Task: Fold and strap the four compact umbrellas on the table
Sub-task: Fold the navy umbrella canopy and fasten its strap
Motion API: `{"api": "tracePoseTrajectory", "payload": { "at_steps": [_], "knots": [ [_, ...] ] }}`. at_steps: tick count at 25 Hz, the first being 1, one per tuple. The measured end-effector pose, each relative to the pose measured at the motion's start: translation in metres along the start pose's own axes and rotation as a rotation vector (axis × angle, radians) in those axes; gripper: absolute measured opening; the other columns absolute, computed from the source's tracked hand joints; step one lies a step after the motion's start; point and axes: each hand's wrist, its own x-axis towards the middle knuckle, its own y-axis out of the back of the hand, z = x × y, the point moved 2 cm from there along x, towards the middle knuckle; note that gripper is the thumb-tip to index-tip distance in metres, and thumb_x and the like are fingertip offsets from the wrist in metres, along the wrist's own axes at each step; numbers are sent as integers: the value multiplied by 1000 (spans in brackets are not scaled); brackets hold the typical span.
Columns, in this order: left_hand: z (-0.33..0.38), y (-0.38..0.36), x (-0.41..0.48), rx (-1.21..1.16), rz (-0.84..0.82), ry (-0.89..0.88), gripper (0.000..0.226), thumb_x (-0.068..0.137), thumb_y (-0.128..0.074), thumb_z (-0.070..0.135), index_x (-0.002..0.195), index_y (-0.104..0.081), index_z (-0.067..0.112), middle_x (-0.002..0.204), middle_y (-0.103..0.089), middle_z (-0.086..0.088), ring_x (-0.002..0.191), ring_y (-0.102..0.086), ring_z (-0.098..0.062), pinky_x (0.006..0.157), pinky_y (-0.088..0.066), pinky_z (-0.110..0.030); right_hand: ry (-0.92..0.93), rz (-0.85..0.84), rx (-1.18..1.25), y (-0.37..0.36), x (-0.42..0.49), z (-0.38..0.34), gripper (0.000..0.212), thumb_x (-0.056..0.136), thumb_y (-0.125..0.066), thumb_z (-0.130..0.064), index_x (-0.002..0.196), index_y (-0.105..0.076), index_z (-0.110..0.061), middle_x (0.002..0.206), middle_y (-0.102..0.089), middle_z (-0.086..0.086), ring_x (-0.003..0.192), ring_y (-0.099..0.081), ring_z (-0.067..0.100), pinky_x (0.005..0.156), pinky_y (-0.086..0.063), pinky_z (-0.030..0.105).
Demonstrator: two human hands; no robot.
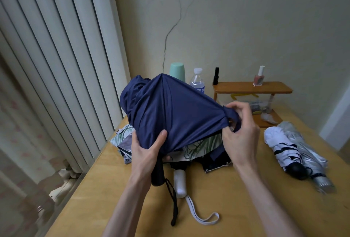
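**Navy umbrella mid-fold, both hands on the canopy**

Holds navy umbrella (170,111) up above the table (227,208), canopy loose and bunched, not yet strapped. Wraps left hand (145,151) around the fabric low down, just above the black handle (157,174) — thumb across the front, fingers curled behind. Pinches a gathered bit of canopy edge with right hand (240,138), fingers bent tight on the cloth, out at the right side. Lets black wrist cord (173,204) trail from the handle down onto the table.

Leaves floral umbrella (198,147) lying unfolded directly under the navy one, white handle (180,183) and white loop strap (200,217) toward the camera. Shows two rolled umbrellas at right of table, side by side and touching — white one (280,145) with bands around it, silver one (306,153) just beyond; cannot tell if silver is strapped.

Shows small wooden shelf (251,87) at back with black nail polish (216,75) and pink nail polish (259,77) on top; mint cup (177,72) and water bottle (197,81) just left of it, behind the navy canopy. Shows pale vertical blinds (56,66) at left.
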Motion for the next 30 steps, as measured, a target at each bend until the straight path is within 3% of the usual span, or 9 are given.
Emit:
{"api": "tracePoseTrajectory", "payload": {
  "at_steps": [4, 8, 14, 17, 20, 22, 24, 27, 30],
  "knots": [
    [0, 6, 6, 97, -21, -75, 97, 64, -99, 45, 146, -49, 33, 139, -62, 11, 123, -65, -9, 105, -56, -36, -166, -208, 231, 2, 13, 6, 47, 82, -62, 27, 110, -55, -11, 108, -69, -1, 103, -70, 11, 84, -58, 22],
    [0, 13, 10, 154, -27, -96, 82, 75, -96, 19, 140, -48, 31, 132, -61, 13, 116, -64, -4, 93, -54, -22, -167, -462, 231, 7, 19, 12, 55, 83, -72, 20, 124, -62, -14, 123, -71, -4, 113, -70, 8, 94, -57, 22],
    [-4, 14, 9, 207, -48, -130, 73, 80, -91, 13, 133, -46, 35, 126, -59, 14, 110, -64, -5, 73, -56, -13, -147, -656, 254, 5, 18, 7, 71, 87, -74, 15, 144, -58, -24, 140, -67, -8, 132, -62, 8, 110, -50, 26],
    [-6, 19, 12, 262, -54, -164, 69, 83, -89, 14, 127, -48, 47, 126, -63, 10, 107, -70, -18, 76, -64, -30, -187, -914, 274, 10, 18, 3, 74, 88, -79, 3, 151, -53, -24, 143, -65, -11, 134, -59, 5, 114, -46, 28],
    [-6, 17, 12, 287, -40, -152, 71, 75, -93, 34, 131, -51, 45, 128, -66, -1, 101, -73, -35, 80, -64, -54, -127, -572, 184, 10, 18, 4, 64, 84, -75, 13, 138, -66, -21, 128, -73, -7, 116, -69, 8, 102, -56, 32],
    [-9, 7, 9, 196, 0, -100, 63, 83, -90, 19, 132, -52, 28, 122, -66, -13, 74, -71, -31, 61, -63, -41, 69, -146, -137, 8, 10, 0, 58, 80, -65, 15, 130, -69, -14, 120, -69, -2, 91, -64, 6, 76, -54, 15],
    [-13, -7, 2, 177, -17, -47, 52, 89, -81, 3, 130, -52, 17, 113, -65, -16, 54, -62, -25, 49, -56, -32, 180, 65, -367, 3, 0, -5, 52, 78, -59, 12, 126, -68, -8, 116, -61, 6, 81, -51, 5, 60, -38, 7],
    [-21, -14, 0, 129, -88, 10, 56, 89, -79, -4, 135, -51, 12, 118, -63, -14, 59, -67, -26, 52, -58, -31, 94, -49, -305, 8, 4, 0, 57, 76, -59, 21, 123, -62, -12, 122, -57, 4, 91, -54, 6, 62, -44, 7],
    [-16, -9, 0, 118, -102, 33, 52, 88, -79, -5, 131, -53, 10, 117, -62, -16, 57, -68, -24, 52, -58, -30, -174, -429, 32, 29, 19, 16, 74, 85, -67, 19, 138, -54, -30, 133, -60, -6, 116, -64, 9, 96, -57, 22]
  ]
}}
